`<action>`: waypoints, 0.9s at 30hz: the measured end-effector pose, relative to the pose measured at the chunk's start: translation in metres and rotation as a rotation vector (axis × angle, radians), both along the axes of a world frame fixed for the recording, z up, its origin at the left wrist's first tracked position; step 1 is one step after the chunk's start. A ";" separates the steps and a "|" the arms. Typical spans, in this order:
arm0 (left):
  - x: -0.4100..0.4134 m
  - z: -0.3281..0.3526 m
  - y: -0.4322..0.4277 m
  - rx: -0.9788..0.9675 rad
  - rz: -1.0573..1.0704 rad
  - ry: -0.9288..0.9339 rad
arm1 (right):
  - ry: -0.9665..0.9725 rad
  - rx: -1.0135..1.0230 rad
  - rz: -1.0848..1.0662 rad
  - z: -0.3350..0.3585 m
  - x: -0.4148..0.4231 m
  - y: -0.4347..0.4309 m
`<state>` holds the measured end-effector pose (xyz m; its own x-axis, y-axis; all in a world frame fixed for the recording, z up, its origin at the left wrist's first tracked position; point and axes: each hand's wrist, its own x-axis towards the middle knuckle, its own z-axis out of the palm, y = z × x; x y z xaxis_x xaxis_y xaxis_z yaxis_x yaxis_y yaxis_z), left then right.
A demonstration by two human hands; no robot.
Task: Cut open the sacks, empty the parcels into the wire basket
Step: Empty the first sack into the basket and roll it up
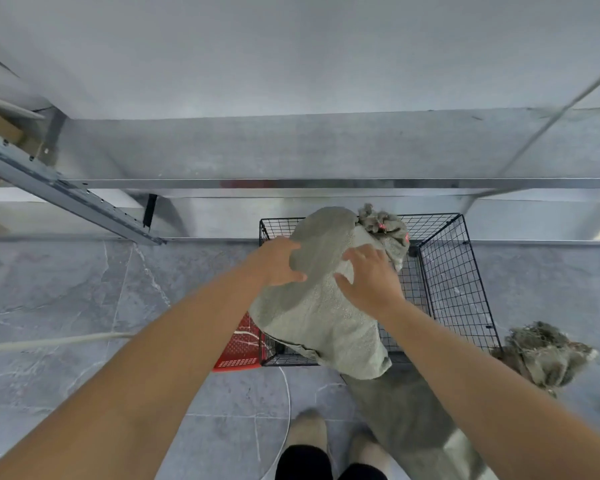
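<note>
Grey stone-pattern floor tiles [84, 289] run up to galvanised metal racking [291, 183], and a black wire-mesh basket [447, 271] stands on the floor against it. A bulging grey woven sack [326, 317] lies across the left part of the basket, its near end overhanging the near rim. The long axis runs away from the person. The tied, frayed neck [381, 225] points at the racking and the closed bottom end points back towards the feet. The left hand [278, 261] lies on the sack's left flank and the right hand [371, 282] on its upper right side. On both hands the fingers are spread and pressed flat on the cloth, pinching nothing. The weave looks coarse and pliable, so it should give good friction. The filled load will probably be heavy and will shift inside. Support the body from both flanks, or take hold at the gathered neck. A red perforated plastic crate [239, 348] stands just beside the basket, and a second frayed grey sack [544, 355] lies on the floor to the right.
</note>
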<state>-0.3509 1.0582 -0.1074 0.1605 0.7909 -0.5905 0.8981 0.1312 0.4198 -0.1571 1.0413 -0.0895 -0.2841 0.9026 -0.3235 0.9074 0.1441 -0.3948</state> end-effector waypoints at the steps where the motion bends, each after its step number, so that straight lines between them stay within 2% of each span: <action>1: -0.002 -0.007 -0.006 -0.010 -0.032 0.014 | -0.043 -0.040 0.042 -0.008 0.000 -0.006; 6: -0.002 -0.055 -0.043 -0.056 -0.272 0.219 | -0.321 -0.247 0.208 -0.071 0.003 -0.052; 10: 0.008 -0.102 -0.077 -0.011 -0.340 0.331 | -0.544 -0.179 0.384 -0.118 0.004 -0.093; 13: 0.013 -0.123 -0.088 0.039 -0.304 0.353 | -0.487 -0.017 0.311 -0.136 0.011 -0.103; 18: 0.024 -0.131 -0.093 0.114 -0.260 0.390 | -0.417 0.074 0.310 -0.150 0.039 -0.105; 23: 0.027 -0.135 -0.081 0.148 -0.220 0.359 | -0.336 0.291 0.453 -0.167 0.035 -0.121; 27: 0.028 -0.143 -0.080 0.145 -0.219 0.337 | -0.327 0.294 0.459 -0.179 0.035 -0.119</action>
<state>-0.3233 0.9782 -0.2504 0.1508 0.8382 -0.5242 0.9883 -0.1164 0.0982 -0.1223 0.9222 -0.2688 -0.5914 0.7769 -0.2159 0.7946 0.6071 0.0077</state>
